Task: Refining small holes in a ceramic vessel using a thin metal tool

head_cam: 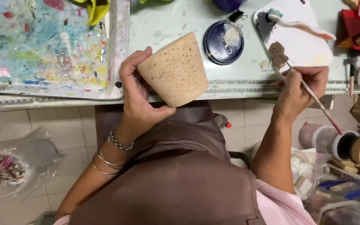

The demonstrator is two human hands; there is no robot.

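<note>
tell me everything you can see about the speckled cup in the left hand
The cup is a tapered, handle-free vessel, wider at one end, in sandy beige with many small dark brown dots. Its surface looks matte and rough, like unglazed clay or stone-effect paint. It is tilted, narrower end up toward the table, wider end toward the person's brown apron. The left hand holds it in the air over the table edge, fingers curled on its left side, thumb under the lower rim. Nothing else touches it.

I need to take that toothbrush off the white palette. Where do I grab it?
Grip the toothbrush on its bare handle, coming from the right end: the bristle head at the left lies by the dark paint smear on the white palette, so the handle looks cleaner and free.
</note>
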